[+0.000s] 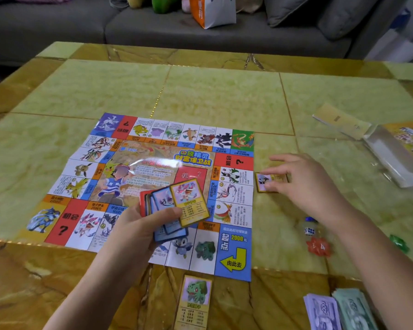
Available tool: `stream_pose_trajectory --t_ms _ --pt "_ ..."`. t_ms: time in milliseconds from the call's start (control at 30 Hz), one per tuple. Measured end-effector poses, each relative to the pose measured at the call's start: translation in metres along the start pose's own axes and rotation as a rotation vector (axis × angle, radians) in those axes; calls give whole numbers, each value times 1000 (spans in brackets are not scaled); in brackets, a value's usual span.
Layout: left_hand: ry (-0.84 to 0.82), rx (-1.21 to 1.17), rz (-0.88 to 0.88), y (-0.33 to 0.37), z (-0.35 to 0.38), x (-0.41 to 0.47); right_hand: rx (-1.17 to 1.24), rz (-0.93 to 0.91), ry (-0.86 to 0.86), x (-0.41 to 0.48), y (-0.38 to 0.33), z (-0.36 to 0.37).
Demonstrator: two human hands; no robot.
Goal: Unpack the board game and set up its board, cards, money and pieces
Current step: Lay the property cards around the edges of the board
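Note:
The paper game board (153, 177) lies flat on the yellow-green stone table (219, 96). Above its lower middle, my left hand (141, 225) grips a fanned stack of cards (177, 206), a yellow-bordered one on top. Just right of the board, my right hand (303, 182) pinches a yellow card (268, 181) that lies on the table. Another yellow card (194, 303) with a green creature lies below the board's near edge. Two piles of paper money (339, 310) sit at the lower right. A die (310, 228), a red piece (318, 246) and a green piece (399, 244) lie under my right forearm.
The game box and its clear wrapper (398, 151) lie at the right table edge, with a pale folded leaflet (341, 121) beside them. A grey sofa (153, 27) with cushions and an orange-white bag (212, 10) stands behind the table.

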State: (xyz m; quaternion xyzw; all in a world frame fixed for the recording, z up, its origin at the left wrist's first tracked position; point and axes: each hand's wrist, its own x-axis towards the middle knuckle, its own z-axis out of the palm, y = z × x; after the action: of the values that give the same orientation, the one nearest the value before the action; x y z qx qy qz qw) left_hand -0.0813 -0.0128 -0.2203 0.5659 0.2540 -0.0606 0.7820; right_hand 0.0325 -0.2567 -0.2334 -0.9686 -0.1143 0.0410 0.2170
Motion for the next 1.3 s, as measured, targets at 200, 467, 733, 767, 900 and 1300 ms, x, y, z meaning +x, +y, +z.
stream_pose_trajectory --t_ms 200,467,733,767,900,1300 --pt "73 -50 -6 5 -9 9 -25 -18 -14 7 1 5" --pt "65 -58 -24 3 -12 11 -20 2 16 7 2 7" --pt "36 -55 -14 4 -14 11 193 -1 192 3 -6 6" --pt "30 -54 -7 4 -14 12 236 -8 226 1 -10 4" --pt "21 -51 4 4 -15 12 463 -19 194 -6 -32 -4" --pt "-106 100 67 46 -61 8 954 -141 -346 2 -128 28"
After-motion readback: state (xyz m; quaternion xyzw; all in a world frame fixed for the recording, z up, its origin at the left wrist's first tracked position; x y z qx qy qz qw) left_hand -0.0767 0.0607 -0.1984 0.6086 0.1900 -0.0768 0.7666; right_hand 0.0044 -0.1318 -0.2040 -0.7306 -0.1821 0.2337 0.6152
